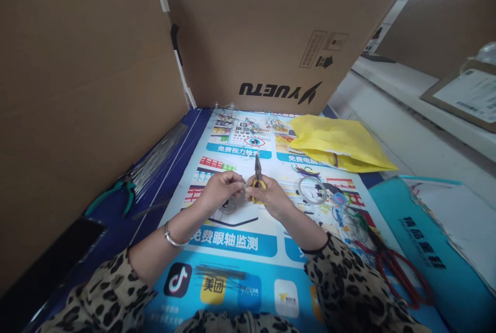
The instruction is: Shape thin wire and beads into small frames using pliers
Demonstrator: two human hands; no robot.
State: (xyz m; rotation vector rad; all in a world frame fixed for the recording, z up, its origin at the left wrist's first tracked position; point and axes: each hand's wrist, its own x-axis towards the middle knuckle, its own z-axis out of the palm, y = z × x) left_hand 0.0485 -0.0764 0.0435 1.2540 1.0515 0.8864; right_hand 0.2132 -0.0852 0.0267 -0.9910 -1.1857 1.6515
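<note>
Nearest the camera, two leopard-print sleeves (116,291) are seen at the near edge of the table, which is covered by a printed blue poster (236,242). A short bundle of grey wire pieces (220,272) is laid on the poster between the forearms. Along the left edge a tall cardboard wall (77,105) is stood, and a second cardboard sheet (271,33) closes off the far edge. A long bundle of thin metal wires (158,157) is laid against the left wall, with green-handled pliers (116,193) beside its near end and a dark phone (50,260) near the near left corner. A yellow bag (337,141) is placed toward the far right corner, a roll of clear tape (312,190) just right of the hands, red-handled scissors (399,271) and tangled coloured wires by the right edge, and a teal bag (426,255) beyond them. The left hand (220,191) is closed, its fingertips pinched on a small piece that is too small to make out. The right hand (269,196) is wrapped around the yellow handles of the needle-nose pliers (258,172), whose dark tips are pointed toward the far edge. Both hands are held together over the middle of the table, touching at the fingertips.
</note>
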